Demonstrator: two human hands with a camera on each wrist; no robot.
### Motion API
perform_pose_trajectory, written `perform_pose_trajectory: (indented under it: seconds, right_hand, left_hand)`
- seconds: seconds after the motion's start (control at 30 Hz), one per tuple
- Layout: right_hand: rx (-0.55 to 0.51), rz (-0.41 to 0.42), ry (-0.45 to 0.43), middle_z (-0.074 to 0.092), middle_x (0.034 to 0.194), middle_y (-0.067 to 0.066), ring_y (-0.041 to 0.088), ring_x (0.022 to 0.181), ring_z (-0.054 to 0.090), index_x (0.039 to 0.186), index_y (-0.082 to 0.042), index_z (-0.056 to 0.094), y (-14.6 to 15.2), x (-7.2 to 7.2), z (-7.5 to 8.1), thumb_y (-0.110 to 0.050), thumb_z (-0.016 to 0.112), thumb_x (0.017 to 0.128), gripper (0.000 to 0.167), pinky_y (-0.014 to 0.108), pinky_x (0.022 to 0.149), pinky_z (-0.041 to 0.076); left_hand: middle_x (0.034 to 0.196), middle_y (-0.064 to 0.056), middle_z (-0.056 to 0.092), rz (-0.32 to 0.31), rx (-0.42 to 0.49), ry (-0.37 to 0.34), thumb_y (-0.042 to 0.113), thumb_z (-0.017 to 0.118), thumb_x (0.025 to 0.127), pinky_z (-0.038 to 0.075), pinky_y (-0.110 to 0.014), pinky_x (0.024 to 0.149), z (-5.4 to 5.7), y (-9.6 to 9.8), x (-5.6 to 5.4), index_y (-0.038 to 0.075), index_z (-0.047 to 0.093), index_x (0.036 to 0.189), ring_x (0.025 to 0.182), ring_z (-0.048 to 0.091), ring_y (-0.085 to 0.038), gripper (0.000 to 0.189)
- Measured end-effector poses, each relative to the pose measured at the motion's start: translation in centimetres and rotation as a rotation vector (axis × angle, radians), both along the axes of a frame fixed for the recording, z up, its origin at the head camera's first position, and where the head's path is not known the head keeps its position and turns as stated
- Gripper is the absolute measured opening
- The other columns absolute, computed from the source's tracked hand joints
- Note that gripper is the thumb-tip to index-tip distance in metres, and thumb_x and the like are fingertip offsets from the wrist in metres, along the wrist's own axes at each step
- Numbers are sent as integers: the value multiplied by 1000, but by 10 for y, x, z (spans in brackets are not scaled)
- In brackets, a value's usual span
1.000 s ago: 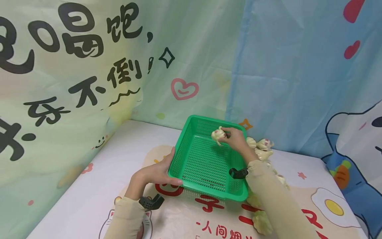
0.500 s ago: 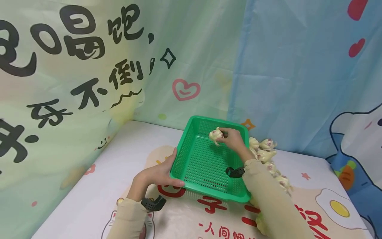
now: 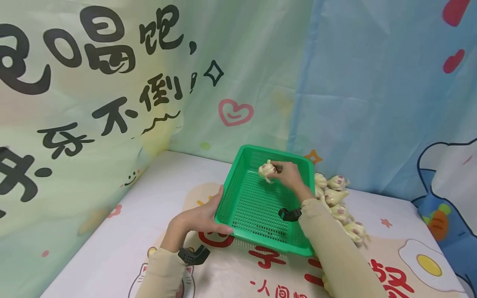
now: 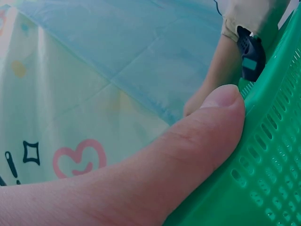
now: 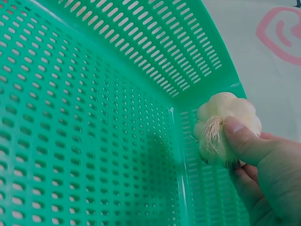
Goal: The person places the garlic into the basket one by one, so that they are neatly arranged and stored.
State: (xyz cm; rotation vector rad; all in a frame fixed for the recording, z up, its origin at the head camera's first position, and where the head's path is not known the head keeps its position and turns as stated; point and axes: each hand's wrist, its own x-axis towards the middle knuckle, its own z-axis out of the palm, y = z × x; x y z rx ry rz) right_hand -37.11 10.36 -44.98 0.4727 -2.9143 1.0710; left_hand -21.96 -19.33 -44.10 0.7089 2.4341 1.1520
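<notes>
My right hand [image 3: 288, 177] pinches a garlic bulb [image 3: 267, 170] above the far part of a green plastic basket [image 3: 261, 243]. The right wrist view shows the bulb's [image 5: 225, 106] wispy roots, with the thumb [image 5: 247, 139] pressed beside them. Against the basket's near left corner, my left hand [image 3: 199, 215] holds the rim. Its thumb [image 4: 202, 127] lies along the rim in the left wrist view; the other fingers are hidden there. The visible basket floor [image 5: 70, 132] is perforated, with nothing lying on it.
Several more garlic bulbs [image 3: 334, 196] lie in a cluster right of the basket, partly behind the right sleeve [image 3: 335, 244]. Another pale item [image 3: 326, 285] shows by the sleeve near the bottom edge. A printed curtain [image 3: 238, 74] hangs behind the patterned tabletop [image 3: 123, 231].
The head view has shifted slightly, so everything sits further right. The right hand with the garlic bulb has moved a little left over the basket. My left hand keeps its hold.
</notes>
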Motion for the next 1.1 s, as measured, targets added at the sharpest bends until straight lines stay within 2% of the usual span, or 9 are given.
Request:
perform_pose_trajectory:
  seconds: [0.2, 0.27, 0.4, 0.63, 0.87, 1.1]
  right_hand:
    - [-17, 2, -19, 60, 129, 16, 30, 115, 58, 138, -9, 50, -10, -2, -6, -27, 71, 85, 60, 44, 90, 49]
    - [-17, -3, -25, 61, 128, 16, 30, 115, 58, 138, -9, 50, -13, -3, -8, -27, 71, 85, 60, 47, 97, 43]
    - [-8, -17, -33, 62, 127, 16, 30, 114, 58, 138, -9, 51, -19, -4, -10, -27, 72, 85, 60, 49, 101, 40]
    - [-19, -13, -33, 61, 128, 16, 31, 114, 58, 137, -9, 51, -27, -6, -13, -25, 71, 85, 58, 45, 91, 48]
    - [-44, -2, -42, 59, 130, 16, 31, 115, 58, 137, -8, 51, -35, -8, -17, -24, 71, 86, 58, 44, 90, 49]
    - [-42, 8, -49, 58, 131, 17, 31, 117, 57, 137, -6, 51, -40, -13, -24, -24, 70, 86, 57, 42, 90, 49]
  left_hand:
    - [160, -10, -4, 8, -7, -10, 55, 73, 75, 26, -47, 112, -2, 0, 0, 9, -22, 149, 146, 11, -25, 129]
    - [160, -10, -5, 11, -9, -14, 54, 74, 75, 25, -46, 112, -3, 1, 0, 9, -21, 149, 146, 10, -24, 129]
    - [160, -7, -5, 14, -7, -21, 50, 75, 75, 24, -45, 113, -3, 2, 0, 12, -22, 149, 146, 9, -22, 128]
    - [160, -8, -4, 18, -8, -19, 49, 74, 77, 25, -46, 113, -1, 1, 0, 12, -22, 149, 146, 9, -23, 126]
    - [160, -8, -4, 17, -13, -20, 54, 74, 75, 25, -45, 113, 0, 1, 0, 13, -23, 149, 146, 10, -22, 129]
    - [160, -8, -1, 20, -3, -17, 49, 76, 75, 26, -44, 113, -1, 1, 0, 14, -23, 149, 144, 14, -21, 128]
